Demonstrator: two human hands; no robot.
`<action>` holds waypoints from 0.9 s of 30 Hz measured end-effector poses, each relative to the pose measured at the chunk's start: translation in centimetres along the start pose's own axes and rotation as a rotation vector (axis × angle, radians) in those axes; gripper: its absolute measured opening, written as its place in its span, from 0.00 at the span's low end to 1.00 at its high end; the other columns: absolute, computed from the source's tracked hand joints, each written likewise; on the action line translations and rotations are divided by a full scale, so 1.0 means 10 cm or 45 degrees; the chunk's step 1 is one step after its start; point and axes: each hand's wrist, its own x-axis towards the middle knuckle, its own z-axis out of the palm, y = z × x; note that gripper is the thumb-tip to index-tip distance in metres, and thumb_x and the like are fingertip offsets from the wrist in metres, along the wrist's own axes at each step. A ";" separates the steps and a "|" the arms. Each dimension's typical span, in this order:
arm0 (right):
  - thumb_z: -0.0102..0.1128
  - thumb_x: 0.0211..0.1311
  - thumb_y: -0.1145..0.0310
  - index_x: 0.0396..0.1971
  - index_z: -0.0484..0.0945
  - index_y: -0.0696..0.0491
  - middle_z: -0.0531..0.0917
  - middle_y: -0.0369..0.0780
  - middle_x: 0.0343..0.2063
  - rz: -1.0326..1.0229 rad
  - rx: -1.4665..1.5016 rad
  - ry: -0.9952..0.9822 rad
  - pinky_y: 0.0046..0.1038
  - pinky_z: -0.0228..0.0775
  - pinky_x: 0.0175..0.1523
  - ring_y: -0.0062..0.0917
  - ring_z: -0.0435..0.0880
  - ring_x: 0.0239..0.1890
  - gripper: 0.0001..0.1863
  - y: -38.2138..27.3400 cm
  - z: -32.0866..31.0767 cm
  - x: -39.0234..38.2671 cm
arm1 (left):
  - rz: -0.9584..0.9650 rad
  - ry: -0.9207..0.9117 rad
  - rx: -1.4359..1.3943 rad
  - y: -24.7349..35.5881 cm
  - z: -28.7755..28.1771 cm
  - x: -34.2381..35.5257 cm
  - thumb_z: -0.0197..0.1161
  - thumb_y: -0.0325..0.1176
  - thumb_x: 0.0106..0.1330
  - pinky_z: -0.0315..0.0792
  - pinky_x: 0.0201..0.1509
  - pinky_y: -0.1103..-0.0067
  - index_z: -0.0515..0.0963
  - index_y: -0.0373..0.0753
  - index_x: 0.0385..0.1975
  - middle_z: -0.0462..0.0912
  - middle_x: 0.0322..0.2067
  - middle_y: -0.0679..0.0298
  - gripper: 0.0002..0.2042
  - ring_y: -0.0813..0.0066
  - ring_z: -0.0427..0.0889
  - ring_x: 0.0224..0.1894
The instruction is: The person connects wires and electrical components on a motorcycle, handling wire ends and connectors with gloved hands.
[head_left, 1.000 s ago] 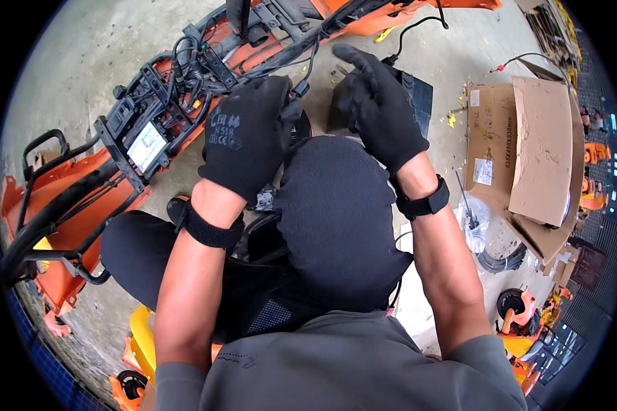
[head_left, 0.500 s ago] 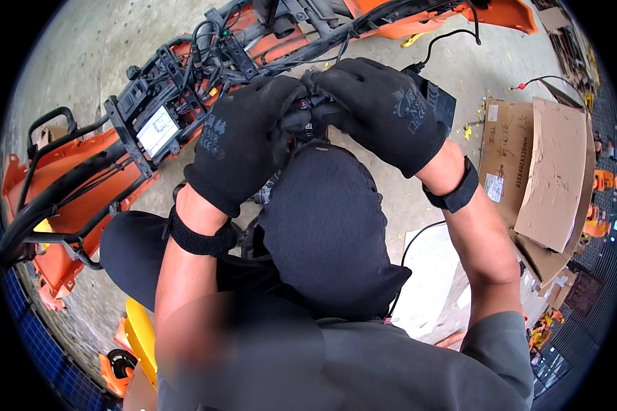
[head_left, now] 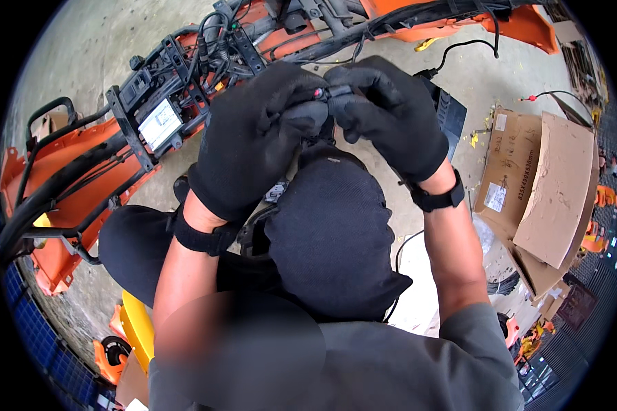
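Observation:
My gloved left hand [head_left: 243, 140] and gloved right hand [head_left: 397, 120] meet above my bent knee, with fingers closed. Between their fingertips is a small black cable connector [head_left: 339, 90], showing a red spot at its left end. The left fingers pinch that red-tipped end, while the right thumb and fingers grip the other end. Gloves hide much of it, so whether it is one piece or two joined halves I cannot tell. Dark leads seem to hang below the hands. Just beyond lies an orange and black vehicle frame [head_left: 82, 185] with a bundle of cables [head_left: 212, 51].
A black box with a white label [head_left: 160, 123] is fixed on the frame. Right of my right hand stands a black case [head_left: 449, 113] with a cable. Cardboard boxes [head_left: 552, 192] lean at the right. A yellow part [head_left: 137, 329] is at the lower left.
My right hand has turned and its fingers have shifted, so the connector shows more plainly between the fingertips. My right forearm has swung inward. The whole view has shifted slightly.

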 end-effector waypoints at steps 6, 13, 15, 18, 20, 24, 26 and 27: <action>0.58 0.66 0.68 0.43 0.80 0.56 0.84 0.35 0.34 0.273 0.455 -0.156 0.18 0.75 0.41 0.15 0.81 0.35 0.10 0.14 -0.12 0.13 | -0.025 -0.029 0.002 -0.04 0.02 0.04 0.62 0.30 0.58 0.75 0.40 0.73 0.78 0.33 0.42 0.82 0.36 0.53 0.13 0.57 0.84 0.36; 0.58 0.67 0.66 0.46 0.79 0.57 0.83 0.37 0.36 0.259 0.546 -0.230 0.21 0.75 0.47 0.19 0.81 0.39 0.13 0.27 -0.17 0.17 | 0.039 0.010 0.035 -0.10 0.08 0.05 0.61 0.29 0.58 0.76 0.41 0.74 0.78 0.33 0.44 0.83 0.36 0.53 0.14 0.60 0.84 0.35; 0.57 0.67 0.67 0.46 0.79 0.56 0.83 0.38 0.37 0.253 0.537 -0.215 0.21 0.75 0.48 0.20 0.81 0.41 0.12 0.39 -0.15 0.12 | 0.018 0.006 0.023 -0.09 0.11 0.05 0.61 0.30 0.58 0.76 0.41 0.74 0.78 0.33 0.43 0.83 0.35 0.53 0.14 0.60 0.84 0.34; 0.55 0.68 0.68 0.47 0.79 0.55 0.83 0.38 0.34 0.281 0.568 -0.144 0.21 0.76 0.45 0.20 0.82 0.39 0.12 0.37 -0.11 0.07 | -0.099 -0.025 -0.052 -0.05 0.14 0.06 0.61 0.30 0.58 0.76 0.39 0.73 0.78 0.34 0.42 0.83 0.34 0.53 0.13 0.60 0.84 0.34; 0.52 0.69 0.66 0.46 0.79 0.55 0.83 0.38 0.31 0.284 0.498 -0.093 0.20 0.77 0.41 0.21 0.83 0.35 0.12 0.32 -0.13 0.10 | -0.198 -0.032 -0.098 0.01 0.12 0.09 0.62 0.30 0.59 0.76 0.39 0.73 0.78 0.34 0.41 0.83 0.33 0.53 0.12 0.58 0.84 0.33; 0.42 0.72 0.50 0.40 0.79 0.56 0.81 0.36 0.25 0.424 0.276 0.014 0.17 0.72 0.28 0.17 0.79 0.24 0.24 0.10 -0.24 -0.01 | 0.053 -0.062 0.225 0.06 0.07 0.16 0.64 0.30 0.57 0.75 0.38 0.70 0.78 0.36 0.41 0.82 0.34 0.53 0.12 0.55 0.83 0.34; 0.34 0.72 0.40 0.35 0.79 0.56 0.80 0.36 0.21 0.491 0.179 -0.020 0.18 0.69 0.21 0.17 0.77 0.18 0.34 0.06 -0.24 -0.09 | 0.121 -0.110 0.308 0.06 0.11 0.13 0.65 0.29 0.56 0.75 0.38 0.69 0.78 0.36 0.43 0.82 0.35 0.53 0.14 0.54 0.82 0.35; 0.34 0.72 0.40 0.34 0.79 0.56 0.80 0.36 0.21 0.521 0.176 -0.053 0.18 0.69 0.21 0.17 0.77 0.18 0.34 0.04 -0.21 -0.12 | 0.107 -0.150 0.328 0.08 0.12 0.11 0.65 0.29 0.57 0.75 0.41 0.69 0.78 0.37 0.45 0.82 0.38 0.53 0.15 0.54 0.82 0.38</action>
